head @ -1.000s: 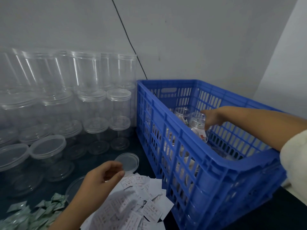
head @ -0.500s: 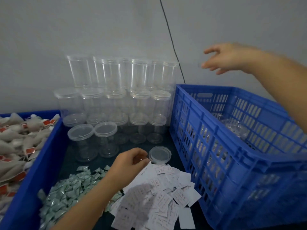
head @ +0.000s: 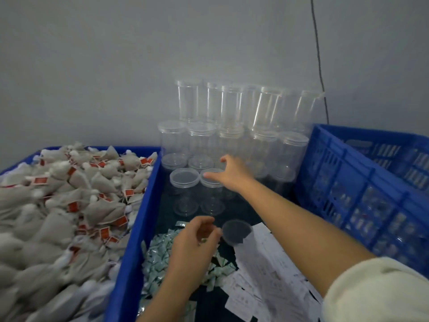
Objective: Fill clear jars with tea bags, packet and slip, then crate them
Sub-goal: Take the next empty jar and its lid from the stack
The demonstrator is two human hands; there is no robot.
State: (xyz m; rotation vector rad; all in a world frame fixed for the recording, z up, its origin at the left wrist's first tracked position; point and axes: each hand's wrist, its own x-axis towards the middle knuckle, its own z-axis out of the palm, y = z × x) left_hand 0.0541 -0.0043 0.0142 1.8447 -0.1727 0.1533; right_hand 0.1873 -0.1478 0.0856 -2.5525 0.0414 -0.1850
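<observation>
Clear plastic jars (head: 234, 126) stand stacked against the grey wall (head: 116, 54), most capped with clear lids, and two more sit in front of the stack on the dark table (head: 255, 212). The right hand (head: 229, 175) reaches across to the nearer of these, the front jar (head: 211, 189), fingers spread wide and thumb out, just above its lid — whether it touches the lid I cannot tell. The left hand (head: 195, 242) hovers over a heap of small pale green packets (head: 160, 254), fingers curled together as if pinching something small; what it holds, if anything, is too blurred to tell. A loose lid (head: 236, 232) lies just beside that hand, at the edge of a scatter of white printed slips (head: 267, 268) that spreads toward the lower right. To the left, a blue bin (head: 137, 219) is heaped with grey tea bags (head: 69, 205) bearing red tags. To the right stands a blue slatted crate (head: 362, 187) — jars show dimly through its side. A thin black cable (head: 319, 56) runs down the wall behind the stack. A cream sleeve (head: 376, 291) covers the right upper arm.
</observation>
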